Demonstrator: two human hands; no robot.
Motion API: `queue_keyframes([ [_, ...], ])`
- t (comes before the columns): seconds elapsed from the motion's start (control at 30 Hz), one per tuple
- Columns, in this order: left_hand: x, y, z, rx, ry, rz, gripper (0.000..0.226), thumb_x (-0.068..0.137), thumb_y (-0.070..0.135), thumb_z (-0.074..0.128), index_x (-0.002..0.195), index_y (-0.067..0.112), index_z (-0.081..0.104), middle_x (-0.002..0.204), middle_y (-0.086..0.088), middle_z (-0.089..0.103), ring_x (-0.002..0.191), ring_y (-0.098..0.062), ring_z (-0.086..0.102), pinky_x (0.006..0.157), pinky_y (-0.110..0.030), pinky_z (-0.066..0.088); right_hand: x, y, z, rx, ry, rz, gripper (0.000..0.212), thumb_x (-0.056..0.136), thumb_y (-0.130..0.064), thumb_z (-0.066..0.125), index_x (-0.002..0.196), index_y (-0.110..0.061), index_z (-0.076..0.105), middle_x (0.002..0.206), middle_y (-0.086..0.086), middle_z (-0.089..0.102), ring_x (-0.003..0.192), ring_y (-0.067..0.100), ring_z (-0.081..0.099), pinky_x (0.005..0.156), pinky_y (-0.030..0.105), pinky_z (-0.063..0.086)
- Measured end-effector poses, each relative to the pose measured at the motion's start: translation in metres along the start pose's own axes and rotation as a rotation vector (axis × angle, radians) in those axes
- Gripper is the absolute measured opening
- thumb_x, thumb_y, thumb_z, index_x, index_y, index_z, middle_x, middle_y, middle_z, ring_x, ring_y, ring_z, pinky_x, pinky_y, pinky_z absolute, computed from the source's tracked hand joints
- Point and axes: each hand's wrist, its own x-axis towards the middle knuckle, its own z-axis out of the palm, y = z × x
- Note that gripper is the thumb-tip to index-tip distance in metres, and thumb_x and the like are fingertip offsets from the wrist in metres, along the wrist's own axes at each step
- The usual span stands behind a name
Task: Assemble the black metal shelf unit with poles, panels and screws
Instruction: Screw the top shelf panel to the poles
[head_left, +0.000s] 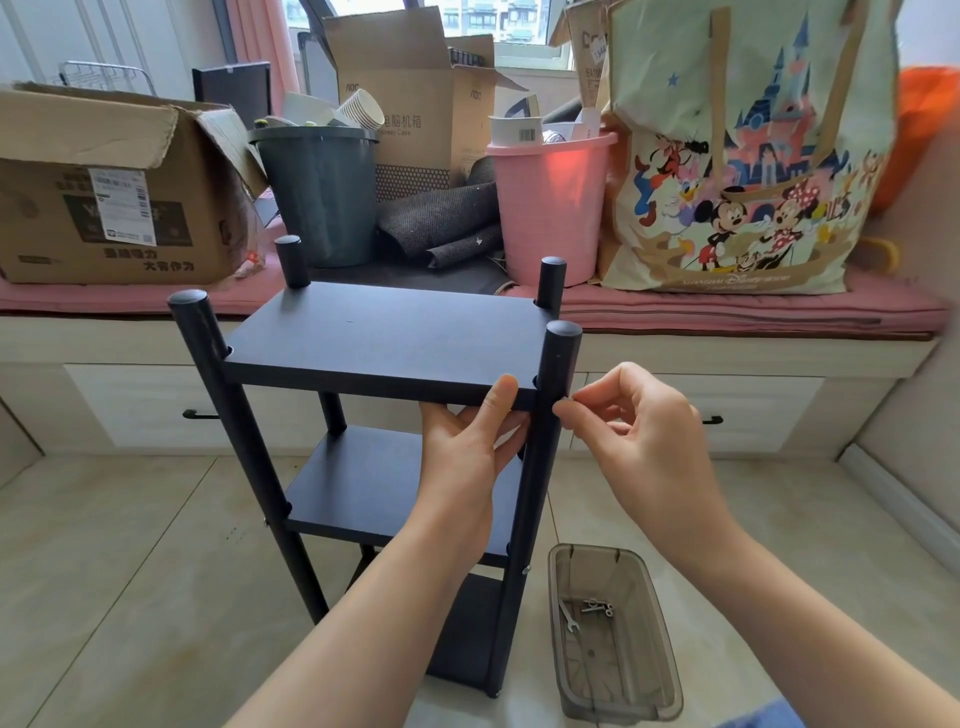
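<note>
In the head view the black shelf unit (384, 441) stands upright on the tiled floor (130, 545), in front of the window bench (727, 312); three panels are already between its four poles. The left hand (467, 447) holds the front edge of the top panel (379, 338), thumb above and fingers under it; the right hand (634, 431) pinches a small screw (566, 400) against the front right pole (545, 467), fingertips together on it. The metal looks stiff and rather light, and the paint is probably smooth, so a hold on the panel edge near the pole seems best; the screw is tiny and may easily slip. A clear tray (613, 634) with a small wrench (570, 618) lies on the floor just beside the pole's foot.
</note>
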Motion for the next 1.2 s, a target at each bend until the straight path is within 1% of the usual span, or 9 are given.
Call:
queue_keyframes([
  [0.13, 0.0000, 0.0001, -0.0010, 0.005, 0.001, -0.002, 0.077, 0.071, 0.038, 0.076, 0.136, 0.012, 0.045, 0.096, 0.000, 0.076, 0.095, -0.023, 0.076, 0.080, -0.030, 0.062, -0.0006, 0.0017, 0.0011, 0.001, 0.009, 0.003, 0.013, 0.086, -0.023, 0.076, 0.082, -0.017, 0.065, 0.072, -0.006, 0.069, 0.070, 0.014, 0.067, 0.068, 0.029, 0.054],
  [0.3, -0.0008, 0.0004, 0.0002, 0.015, 0.007, -0.009, 0.081, 0.069, 0.040, 0.077, 0.137, 0.009, 0.045, 0.102, -0.004, 0.074, 0.095, -0.023, 0.076, 0.083, -0.032, 0.062, -0.0008, 0.0023, 0.0036, -0.044, 0.038, -0.061, 0.014, 0.086, -0.017, 0.076, 0.084, -0.015, 0.062, 0.074, -0.009, 0.067, 0.069, 0.009, 0.064, 0.065, 0.022, 0.052],
  [0.47, 0.0001, 0.0005, -0.0005, 0.016, -0.005, -0.006, 0.079, 0.071, 0.038, 0.076, 0.138, 0.010, 0.044, 0.094, 0.002, 0.076, 0.094, -0.022, 0.076, 0.082, -0.031, 0.062, -0.0005, 0.0033, 0.0031, -0.047, 0.041, -0.072, 0.012, 0.086, -0.019, 0.076, 0.085, -0.015, 0.064, 0.073, -0.011, 0.067, 0.068, 0.009, 0.066, 0.065, 0.024, 0.053],
  [0.6, 0.0000, 0.0004, -0.0007, 0.031, 0.005, -0.013, 0.077, 0.070, 0.040, 0.075, 0.136, 0.011, 0.046, 0.098, 0.000, 0.075, 0.093, -0.020, 0.076, 0.079, -0.029, 0.062, -0.0011, 0.0042, 0.0029, -0.024, 0.030, -0.043, 0.013, 0.088, -0.024, 0.073, 0.084, -0.017, 0.063, 0.073, -0.008, 0.068, 0.068, 0.011, 0.067, 0.067, 0.029, 0.054],
  [0.67, -0.0003, 0.0006, -0.0005, 0.024, 0.008, -0.013, 0.079, 0.070, 0.040, 0.076, 0.136, 0.010, 0.046, 0.100, -0.002, 0.074, 0.094, -0.021, 0.076, 0.079, -0.029, 0.062, -0.0016, 0.0036, 0.0039, -0.037, 0.029, -0.063, 0.014, 0.088, -0.022, 0.073, 0.084, -0.016, 0.062, 0.073, -0.008, 0.067, 0.068, 0.011, 0.065, 0.065, 0.027, 0.053],
  [0.77, -0.0003, 0.0008, -0.0002, 0.014, 0.009, -0.009, 0.079, 0.069, 0.039, 0.076, 0.136, 0.010, 0.046, 0.096, 0.001, 0.075, 0.093, -0.021, 0.076, 0.077, -0.028, 0.061, -0.0024, 0.0029, 0.0049, -0.060, 0.032, -0.098, 0.014, 0.089, -0.016, 0.073, 0.084, -0.014, 0.060, 0.075, -0.009, 0.065, 0.071, 0.011, 0.063, 0.066, 0.025, 0.052],
  [0.93, -0.0011, 0.0006, 0.0016, 0.005, 0.024, -0.004, 0.082, 0.067, 0.040, 0.077, 0.138, 0.014, 0.044, 0.103, -0.003, 0.073, 0.095, -0.022, 0.076, 0.082, -0.032, 0.062, -0.0026, 0.0026, 0.0043, -0.080, 0.029, -0.132, 0.013, 0.090, -0.013, 0.071, 0.086, -0.016, 0.059, 0.077, -0.010, 0.064, 0.073, 0.009, 0.063, 0.069, 0.025, 0.053],
  [1.1, -0.0006, -0.0005, 0.0032, 0.013, 0.030, 0.000, 0.079, 0.068, 0.040, 0.075, 0.138, 0.021, 0.044, 0.109, -0.004, 0.073, 0.095, -0.020, 0.076, 0.077, -0.027, 0.061, -0.0017, 0.0043, 0.0037, -0.083, 0.024, -0.129, 0.013, 0.089, -0.014, 0.073, 0.086, -0.016, 0.060, 0.077, -0.010, 0.065, 0.072, 0.011, 0.064, 0.069, 0.027, 0.053],
  [1.2, -0.0008, -0.0010, 0.0031, 0.017, 0.026, 0.002, 0.076, 0.070, 0.040, 0.075, 0.137, 0.021, 0.045, 0.109, -0.003, 0.074, 0.095, -0.021, 0.076, 0.076, -0.026, 0.061, -0.0003, 0.0053, 0.0032, -0.092, 0.034, -0.126, 0.015, 0.087, -0.018, 0.075, 0.084, -0.017, 0.060, 0.076, -0.011, 0.065, 0.071, 0.009, 0.064, 0.067, 0.023, 0.053],
])
